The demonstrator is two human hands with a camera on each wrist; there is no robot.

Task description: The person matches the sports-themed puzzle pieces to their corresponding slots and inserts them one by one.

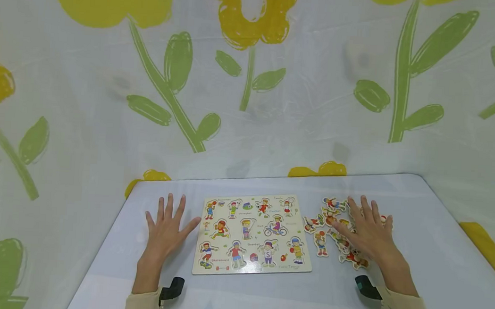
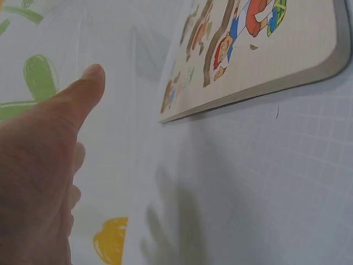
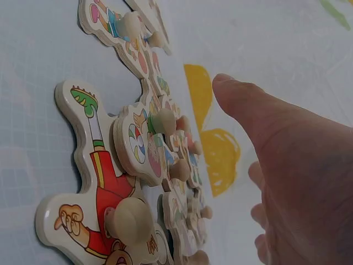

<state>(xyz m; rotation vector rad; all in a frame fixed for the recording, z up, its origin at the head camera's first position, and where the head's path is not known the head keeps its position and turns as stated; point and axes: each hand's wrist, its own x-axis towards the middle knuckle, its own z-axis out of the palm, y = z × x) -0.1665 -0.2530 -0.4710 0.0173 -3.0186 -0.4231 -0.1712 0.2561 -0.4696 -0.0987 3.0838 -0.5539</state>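
Head view: left hand (image 1: 166,232) and right hand (image 1: 370,230) both splayed, fingers straight and spread wide, neither with hold of anything.

Risks, as I judge them: the flat, painted wooden figure pieces (image 1: 344,243) overlap in a loose heap, so lifting one could drag or flip its neighbours. A low sweep of the right hand might scatter them, the round, pale wooden knobs (image 3: 132,221) standing up to be caught. The rectangular, pale wooden puzzle board (image 1: 233,241), printed with sports figures, is unheld; a knock from the left thumb could skew it.

Positions: board flat on the white worktop (image 1: 272,300), between the hands, nearer the left, whose thumb points at its left edge; left wrist view shows them apart. Heap just right of the board, partly hidden under the right hand. Contact there is hard to judge from above, but right wrist view shows the thumb clear of the pieces.
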